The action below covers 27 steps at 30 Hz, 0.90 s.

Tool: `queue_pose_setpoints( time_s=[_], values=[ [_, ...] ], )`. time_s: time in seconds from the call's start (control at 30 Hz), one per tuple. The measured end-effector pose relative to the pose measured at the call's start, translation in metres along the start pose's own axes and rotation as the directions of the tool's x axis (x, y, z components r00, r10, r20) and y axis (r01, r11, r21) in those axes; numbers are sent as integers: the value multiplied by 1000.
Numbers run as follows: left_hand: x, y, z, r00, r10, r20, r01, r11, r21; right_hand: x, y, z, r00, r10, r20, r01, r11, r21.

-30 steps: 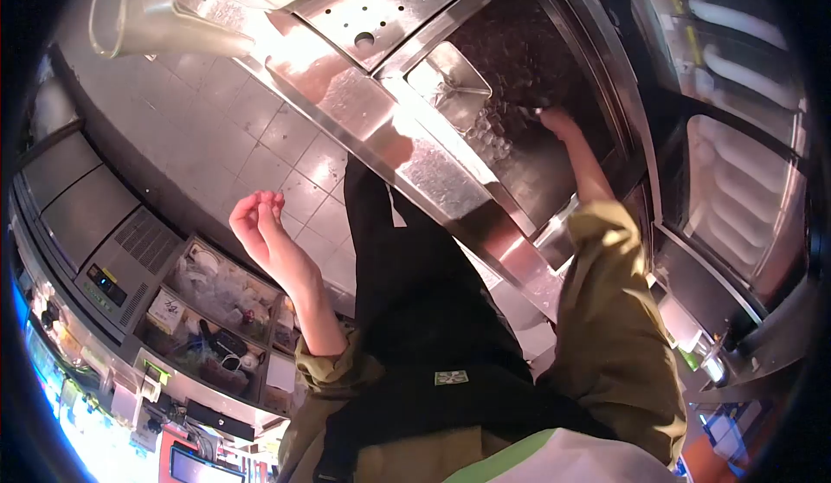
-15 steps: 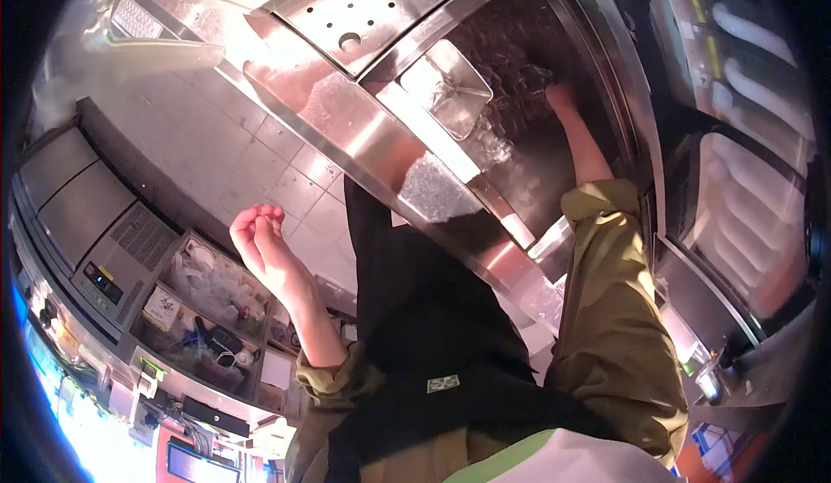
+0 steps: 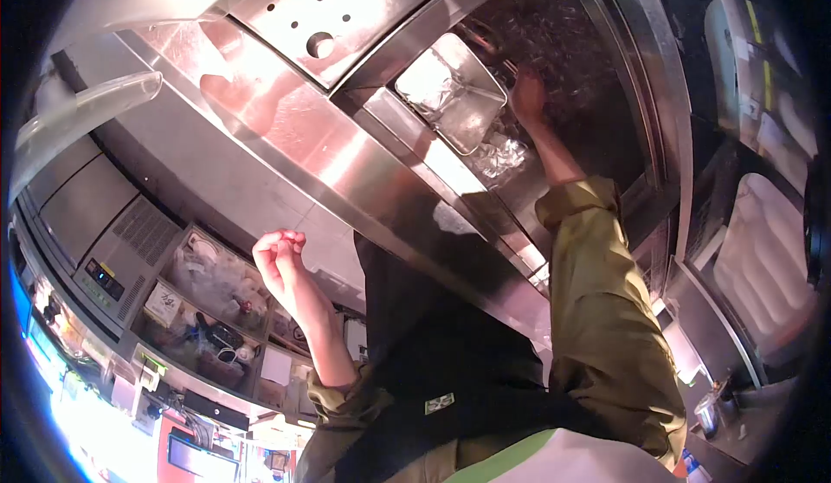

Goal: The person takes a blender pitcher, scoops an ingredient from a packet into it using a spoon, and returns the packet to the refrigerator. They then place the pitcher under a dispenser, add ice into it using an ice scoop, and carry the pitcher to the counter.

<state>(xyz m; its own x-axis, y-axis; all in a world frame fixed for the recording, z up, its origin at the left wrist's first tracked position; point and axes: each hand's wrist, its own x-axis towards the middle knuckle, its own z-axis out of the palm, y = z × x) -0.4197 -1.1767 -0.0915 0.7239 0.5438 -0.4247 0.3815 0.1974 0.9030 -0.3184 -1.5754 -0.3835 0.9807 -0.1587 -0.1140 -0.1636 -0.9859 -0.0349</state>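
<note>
My left hand [image 3: 282, 258] hangs in the air over the floor, left of the steel counter. Its fingers are curled in, and nothing shows in them. My right hand [image 3: 529, 100] reaches down into a dark, steel-framed bin with what looks like ice [image 3: 567, 54] in it. The fingers look closed and in shadow; a thin bright edge shows beside them, but I cannot make out what they hold. Just left of that hand sits a square metal pan [image 3: 474, 118], and clear ice pieces [image 3: 499, 156] lie below its corner.
A perforated steel drain plate [image 3: 333, 16] adjoins the bin. The steel counter edge [image 3: 346, 167] runs diagonally before me. Lower left are a grey machine [image 3: 117, 262] and compartments of small items [image 3: 212, 284]. Ribbed pale containers [image 3: 762, 254] stand at right, with a metal cup [image 3: 708, 415] below.
My right hand has moved left through the bin, close to the pan's edge. My left hand remains curled in the air. The view has shifted, and the counter appears nearer.
</note>
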Motion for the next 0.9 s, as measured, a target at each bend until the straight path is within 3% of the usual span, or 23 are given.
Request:
queue_pose_setpoints(
  time_s=[0.07,0.17,0.3,0.37,0.47,0.57,0.63,0.73,0.8,0.87,0.9],
  values=[
    [-4,7,6,1000,9,-9,-9,1000,-9,4,-3,-21,987,121,108,-125,991,38],
    [-7,3,8,999,40,7,-41,995,88,9,11,-62,985,171,-21,-171,985,37],
    [-8,-5,2,1000,16,25,-18,994,105,37,65,-48,898,439,-40,-440,889,-128],
    [-8,-8,1,1000,-2,19,-1,993,121,46,86,-32,894,446,33,-430,879,-207],
    [-11,-13,1,999,-40,26,37,995,97,43,99,-5,968,244,53,-225,944,-241],
    [-9,-14,6,998,-46,44,43,996,75,25,74,10,979,-30,-199,8,994,-112],
    [-8,-13,11,997,-49,55,44,995,86,12,29,-13,993,-64,-102,62,998,-24],
    [-7,-10,19,997,-44,69,37,994,104,11,11,11,955,-158,250,199,969,-149],
    [-6,-10,20,995,-31,93,21,994,104,7,-7,3,940,-166,298,180,984,-18],
    [-6,-7,22,995,-23,97,16,998,65,-4,-25,-26,990,-102,92,58,917,395],
    [-6,-6,23,995,-21,95,16,999,46,-1,-2,19,983,-167,72,143,953,266]
  ],
)
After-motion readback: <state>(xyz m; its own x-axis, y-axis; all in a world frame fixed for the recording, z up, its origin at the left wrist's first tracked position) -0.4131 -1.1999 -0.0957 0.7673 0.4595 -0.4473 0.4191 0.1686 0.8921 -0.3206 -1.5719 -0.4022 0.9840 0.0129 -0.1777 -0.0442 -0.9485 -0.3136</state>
